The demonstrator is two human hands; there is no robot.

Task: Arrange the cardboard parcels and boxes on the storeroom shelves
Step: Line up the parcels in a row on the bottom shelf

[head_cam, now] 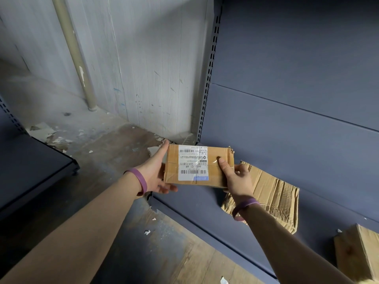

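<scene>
The left hand (155, 173) presses flat, fingers straight, against the parcel's (214, 171) left end; the right hand (239, 178) pinches its right end, thumb on top. The parcel hangs above the shelf (194, 208), near a crumpled box (272, 193).

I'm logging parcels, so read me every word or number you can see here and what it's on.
"661-C1 69": large code on the white label of the held cardboard box, upside down to the camera; this is my best reading.
Barcode digits and small print on that label: too small to read.
On the crumpled box and the corner box: no text visible.
</scene>
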